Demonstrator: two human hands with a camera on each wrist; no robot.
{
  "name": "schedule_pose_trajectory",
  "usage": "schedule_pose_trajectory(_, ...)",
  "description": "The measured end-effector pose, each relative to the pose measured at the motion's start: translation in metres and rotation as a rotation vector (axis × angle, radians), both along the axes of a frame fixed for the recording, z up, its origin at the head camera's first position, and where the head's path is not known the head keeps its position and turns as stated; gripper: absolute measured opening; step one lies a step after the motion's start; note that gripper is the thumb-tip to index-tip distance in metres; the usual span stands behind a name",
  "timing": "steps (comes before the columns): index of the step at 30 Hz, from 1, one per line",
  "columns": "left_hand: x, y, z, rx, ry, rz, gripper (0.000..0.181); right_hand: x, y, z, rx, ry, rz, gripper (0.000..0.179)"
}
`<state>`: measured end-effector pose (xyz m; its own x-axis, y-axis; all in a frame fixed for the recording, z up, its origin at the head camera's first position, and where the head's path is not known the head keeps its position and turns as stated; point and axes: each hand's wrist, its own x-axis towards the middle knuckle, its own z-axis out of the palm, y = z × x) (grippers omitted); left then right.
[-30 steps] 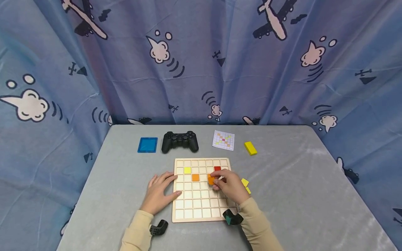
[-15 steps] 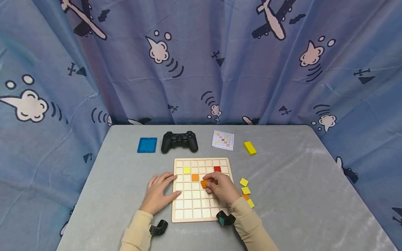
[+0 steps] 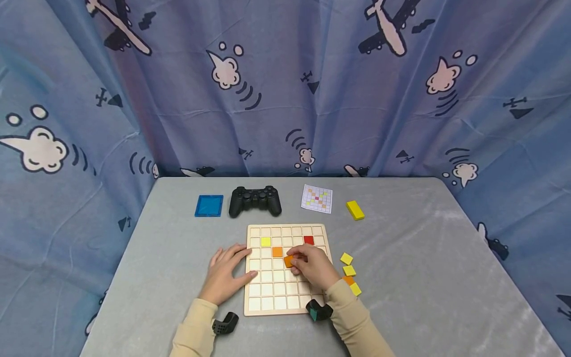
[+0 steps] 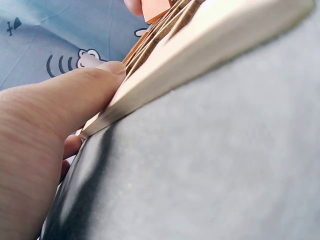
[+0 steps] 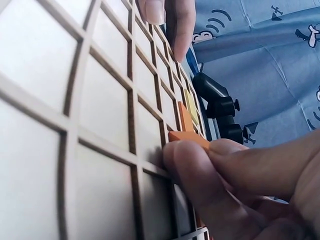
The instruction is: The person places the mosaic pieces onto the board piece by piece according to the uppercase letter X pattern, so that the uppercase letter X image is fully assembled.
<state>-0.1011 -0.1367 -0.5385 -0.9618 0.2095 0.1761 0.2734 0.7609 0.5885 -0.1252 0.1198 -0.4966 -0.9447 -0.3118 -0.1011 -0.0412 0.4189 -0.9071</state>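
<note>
A square wooden grid board [image 3: 278,290] lies on the grey table. Between thumb and fingers, my right hand [image 3: 314,267] pinches an orange square tile [image 3: 288,261] low over the middle of the grid. The right wrist view has this held tile [image 5: 187,137] tilted, its edge right at a cell's dividing strip. At the board's left side rests my left hand [image 3: 226,277], fingers extended. Its thumb [image 4: 95,82] lies on the rim in the left wrist view. Set in the grid are a yellow tile [image 3: 265,241], another orange tile [image 3: 277,252] and a red tile [image 3: 309,240].
Loose yellow tiles [image 3: 349,270] and a partly covered orange tile [image 3: 348,280] lie right of the board. Behind it are a blue square tray [image 3: 208,206], a black game controller [image 3: 255,201], a printed pattern card [image 3: 316,199] and a yellow block [image 3: 355,210]. A patterned curtain [image 3: 276,99] hangs behind.
My right hand has moved left across the board with the orange tile, then barely shifted in the last half second. More loose tiles show beside it. My left hand has stayed in place.
</note>
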Motion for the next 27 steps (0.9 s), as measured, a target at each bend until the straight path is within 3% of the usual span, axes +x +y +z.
schedule_pose_trajectory(15, 0.0003, -0.0014, -0.0008, 0.005, 0.017, -0.007, 0.061, -0.0005, -0.0005, -0.0002, -0.023, -0.048, 0.008, 0.018)
schedule_pose_trajectory(17, 0.0003, -0.0015, -0.0012, 0.010, 0.021, -0.009, 0.061, -0.0003, -0.0005, 0.0001, 0.015, -0.012, 0.016, 0.017)
schedule_pose_trajectory(23, 0.0000, -0.0016, -0.0020, 0.013, 0.018, -0.013, 0.061, -0.0003, 0.0002, 0.0013, 0.211, 0.210, 0.029, 0.015)
schedule_pose_trajectory(27, 0.0002, -0.0016, -0.0015, 0.016, 0.014, -0.014, 0.062, -0.0003, 0.0014, 0.0008, 0.275, 0.259, 0.060, 0.021)
